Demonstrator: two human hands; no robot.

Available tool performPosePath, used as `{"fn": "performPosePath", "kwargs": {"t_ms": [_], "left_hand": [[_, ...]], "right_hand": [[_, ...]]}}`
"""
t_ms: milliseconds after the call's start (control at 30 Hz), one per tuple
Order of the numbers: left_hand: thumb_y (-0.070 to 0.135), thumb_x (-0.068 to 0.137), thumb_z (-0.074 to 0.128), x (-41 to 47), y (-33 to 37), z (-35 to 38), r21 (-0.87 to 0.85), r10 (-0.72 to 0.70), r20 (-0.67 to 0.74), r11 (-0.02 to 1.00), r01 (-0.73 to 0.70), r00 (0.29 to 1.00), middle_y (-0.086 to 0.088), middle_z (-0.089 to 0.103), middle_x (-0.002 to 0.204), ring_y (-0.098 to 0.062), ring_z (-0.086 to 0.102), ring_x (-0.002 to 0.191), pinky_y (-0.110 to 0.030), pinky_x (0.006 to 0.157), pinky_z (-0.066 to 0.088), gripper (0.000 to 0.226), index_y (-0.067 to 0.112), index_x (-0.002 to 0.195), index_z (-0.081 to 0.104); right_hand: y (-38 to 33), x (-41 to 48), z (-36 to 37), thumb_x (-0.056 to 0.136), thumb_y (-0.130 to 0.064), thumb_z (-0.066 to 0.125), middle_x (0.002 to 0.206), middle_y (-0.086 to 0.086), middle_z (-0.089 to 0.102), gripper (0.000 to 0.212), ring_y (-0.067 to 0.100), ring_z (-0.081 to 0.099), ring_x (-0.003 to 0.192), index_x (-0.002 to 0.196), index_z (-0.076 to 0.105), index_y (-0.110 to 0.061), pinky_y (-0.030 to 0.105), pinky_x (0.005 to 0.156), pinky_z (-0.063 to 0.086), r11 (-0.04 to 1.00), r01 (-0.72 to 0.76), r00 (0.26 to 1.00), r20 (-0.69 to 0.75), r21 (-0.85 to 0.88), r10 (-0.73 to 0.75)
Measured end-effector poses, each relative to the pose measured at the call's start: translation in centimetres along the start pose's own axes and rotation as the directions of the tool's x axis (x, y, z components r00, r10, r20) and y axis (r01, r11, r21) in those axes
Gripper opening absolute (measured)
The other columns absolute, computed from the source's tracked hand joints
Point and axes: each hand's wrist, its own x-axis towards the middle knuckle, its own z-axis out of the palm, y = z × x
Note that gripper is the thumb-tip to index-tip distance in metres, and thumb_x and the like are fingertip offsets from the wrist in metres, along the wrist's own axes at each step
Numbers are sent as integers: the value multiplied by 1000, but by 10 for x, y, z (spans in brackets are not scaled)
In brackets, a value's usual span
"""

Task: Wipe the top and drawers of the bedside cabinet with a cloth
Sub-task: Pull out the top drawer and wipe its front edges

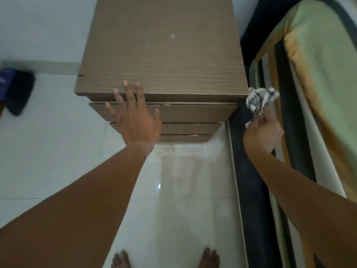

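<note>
The brown wood-grain bedside cabinet [164, 51] stands straight ahead, its bare top showing a few pale specks. Below the front edge, three drawer fronts [193, 113] step downward. My left hand [133, 117] is open with spread fingers, held over the front edge and the top drawer; whether it touches the wood is unclear. My right hand [260, 132] is to the right of the cabinet's front corner, closed on a bunched black-and-white checked cloth [260, 99] that sticks up from the fist. The cloth is off the cabinet.
A bed with a green and orange sheet [318, 74] and dark frame [249, 171] runs along the right. White glossy floor tiles [58, 132] lie around. A dark blurred object [17, 91] sits at the left edge. My bare feet [209, 258] are at the bottom.
</note>
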Motion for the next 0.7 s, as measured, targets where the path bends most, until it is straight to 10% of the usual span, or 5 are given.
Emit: {"fn": "performPosePath", "kwargs": {"t_ms": [133, 433, 700], "left_hand": [[51, 97, 43, -15, -19, 8, 11, 146, -95, 989, -146, 985, -13, -7, 168, -35, -3, 154, -61, 118, -1, 82, 17, 161, 6], [38, 97, 49, 10, -96, 69, -97, 182, -286, 971, -217, 941, -11, 41, 154, -32, 27, 148, -59, 120, 12, 61, 9, 150, 40], [15, 97, 54, 50, -122, 126, -108, 233, -755, 878, -466, 613, -13, 61, 128, -35, 51, 122, -55, 108, 33, 37, 3, 131, 63]], "right_hand": [[3, -32, 5, 99, -15, 50, 100, 3, 63, 11, 22, 61, 93, 100, 60, -12, 32, 75, 47, 985, 51, 999, -2, 165, -51], [-21, -48, 105, 88, -11, 48, 140, 13, 53, 43, 32, 43, 133, 128, 60, -2, 43, 117, 28, 988, 155, 944, -297, 5, -147], [-50, -77, 185, 100, -35, 42, 106, 13, 63, 39, 34, 57, 107, 102, 66, -3, 55, 109, 33, 739, 674, 657, -443, -19, -610]]}}
